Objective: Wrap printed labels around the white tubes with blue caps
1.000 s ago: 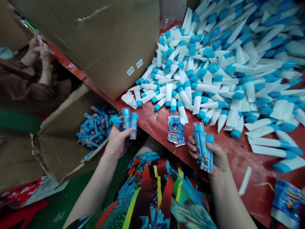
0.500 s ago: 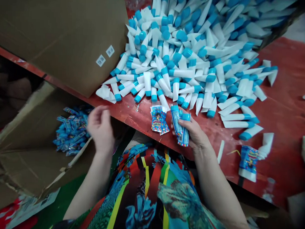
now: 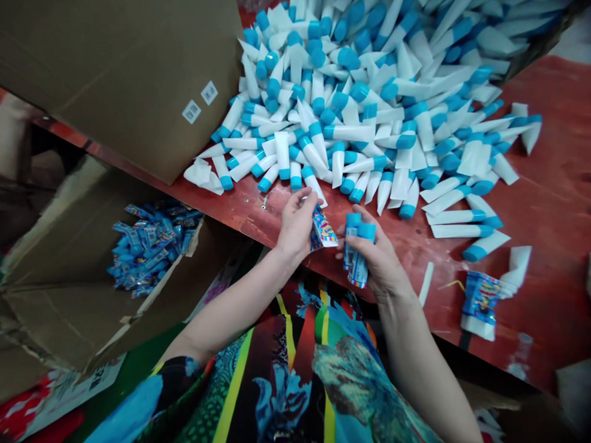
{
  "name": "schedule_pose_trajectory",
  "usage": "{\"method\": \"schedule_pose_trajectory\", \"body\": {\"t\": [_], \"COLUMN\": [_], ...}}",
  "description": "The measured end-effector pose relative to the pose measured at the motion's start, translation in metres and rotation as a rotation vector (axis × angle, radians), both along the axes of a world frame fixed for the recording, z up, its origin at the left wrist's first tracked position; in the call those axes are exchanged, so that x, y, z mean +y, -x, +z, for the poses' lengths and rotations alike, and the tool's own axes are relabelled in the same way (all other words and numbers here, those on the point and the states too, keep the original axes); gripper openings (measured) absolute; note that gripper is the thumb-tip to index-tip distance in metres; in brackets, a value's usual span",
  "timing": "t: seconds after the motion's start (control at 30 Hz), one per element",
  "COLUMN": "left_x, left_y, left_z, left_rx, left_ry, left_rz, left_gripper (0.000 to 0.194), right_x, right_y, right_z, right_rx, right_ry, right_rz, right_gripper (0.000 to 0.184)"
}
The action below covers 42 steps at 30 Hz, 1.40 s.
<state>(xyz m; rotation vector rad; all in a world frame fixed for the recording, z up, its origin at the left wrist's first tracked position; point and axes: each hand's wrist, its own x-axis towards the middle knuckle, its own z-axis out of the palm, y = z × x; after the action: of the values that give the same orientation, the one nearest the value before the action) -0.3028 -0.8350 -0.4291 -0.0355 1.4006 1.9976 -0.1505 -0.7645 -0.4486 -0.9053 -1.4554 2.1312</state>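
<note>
My left hand (image 3: 295, 225) is closed on a printed blue wrapper (image 3: 324, 229) at the table's near edge. The wrapper hangs from my fingertips, bright lettering and a coloured checked border on its face. Just to the right, my right hand (image 3: 384, 260) grips two blue-capped tubes (image 3: 359, 256) in printed blue sleeves, caps pointing away from me. Beyond both hands spreads a large heap of white tubes with blue caps (image 3: 337, 129). More wrapped blue pieces (image 3: 152, 245) lie in an open cardboard box at lower left.
A large carton (image 3: 111, 66) stands on the red table (image 3: 557, 211) at upper left. The open box (image 3: 45, 303) sits below table level. At right lie another wrapper stack (image 3: 480, 304) and a white strip (image 3: 425, 284). Another person's arm (image 3: 7, 137) shows at far left.
My left hand has moved right from near the open box to the wrappers on the table and taken hold there. My right hand still holds the tubes, tilted slightly differently.
</note>
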Motion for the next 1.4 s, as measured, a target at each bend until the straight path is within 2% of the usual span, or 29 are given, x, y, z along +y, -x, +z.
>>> {"method": "schedule_pose_trajectory", "body": {"t": [0.2, 0.4, 0.5, 0.63, 0.73, 1.13, 1.23, 1.33, 1.4], "left_x": [0.006, 0.001, -0.004, -0.009, -0.01, -0.014, -0.016, -0.019, -0.022], "left_y": [-0.007, -0.018, -0.026, -0.037, -0.043, -0.044, -0.036, -0.016, 0.0], "left_z": [0.005, 0.023, 0.03, 0.032, 0.033, 0.02, 0.016, 0.016, 0.016], "left_rx": [0.007, -0.138, -0.204, -0.199, -0.182, -0.202, -0.194, -0.199, -0.197], "left_ry": [-0.081, -0.192, -0.256, -0.312, -0.324, -0.315, -0.317, -0.257, -0.183], "left_rz": [0.079, 0.027, -0.018, -0.036, -0.033, -0.022, -0.015, 0.008, 0.02], "left_gripper": [0.029, 0.028, 0.042, 0.068, 0.075, 0.067, 0.062, 0.042, 0.033], "right_x": [-0.023, -0.029, -0.029, -0.032, -0.035, -0.041, -0.039, -0.03, -0.021], "right_y": [-0.004, -0.007, -0.015, -0.023, -0.025, -0.01, -0.006, 0.0, 0.004], "right_z": [-0.009, -0.022, -0.03, -0.037, -0.04, -0.044, -0.036, -0.021, -0.01], "right_rx": [0.036, 0.031, 0.023, 0.043, 0.051, 0.062, 0.065, 0.059, 0.104], "right_ry": [-0.026, -0.145, -0.197, -0.207, -0.224, -0.166, -0.116, 0.006, 0.101], "right_rz": [-0.078, -0.12, -0.163, -0.183, -0.213, -0.303, -0.235, -0.143, -0.107], "right_gripper": [0.111, 0.114, 0.111, 0.106, 0.103, 0.115, 0.112, 0.11, 0.1]}}
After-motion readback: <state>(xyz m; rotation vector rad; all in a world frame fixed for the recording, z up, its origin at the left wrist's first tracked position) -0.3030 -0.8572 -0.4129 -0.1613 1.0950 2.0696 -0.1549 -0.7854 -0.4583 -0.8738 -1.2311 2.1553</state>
